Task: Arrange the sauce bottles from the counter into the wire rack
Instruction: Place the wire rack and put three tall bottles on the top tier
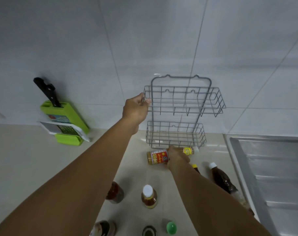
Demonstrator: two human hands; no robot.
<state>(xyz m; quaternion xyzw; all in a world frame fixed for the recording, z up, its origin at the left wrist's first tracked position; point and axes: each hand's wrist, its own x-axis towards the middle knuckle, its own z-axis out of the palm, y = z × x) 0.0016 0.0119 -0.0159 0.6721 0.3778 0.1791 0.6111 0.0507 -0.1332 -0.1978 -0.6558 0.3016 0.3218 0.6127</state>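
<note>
A grey two-tier wire rack [184,106] stands against the tiled wall, both tiers empty. My left hand [136,108] grips the left end of its upper tier. My right hand [177,157] is closed around a tan sauce bottle with a red and yellow label [157,157], held sideways just in front of the lower tier. On the counter stand a white-capped orange bottle [149,196], a dark red bottle [115,193], a white-capped brown bottle [220,178] and a yellow-capped bottle [195,167] partly hidden by my right arm.
A green knife block with a black knife [59,113] and a grater leans on the wall at left. A steel sink drainboard [272,167] lies at right. More bottles, one green-capped [171,227], stand at the near counter edge.
</note>
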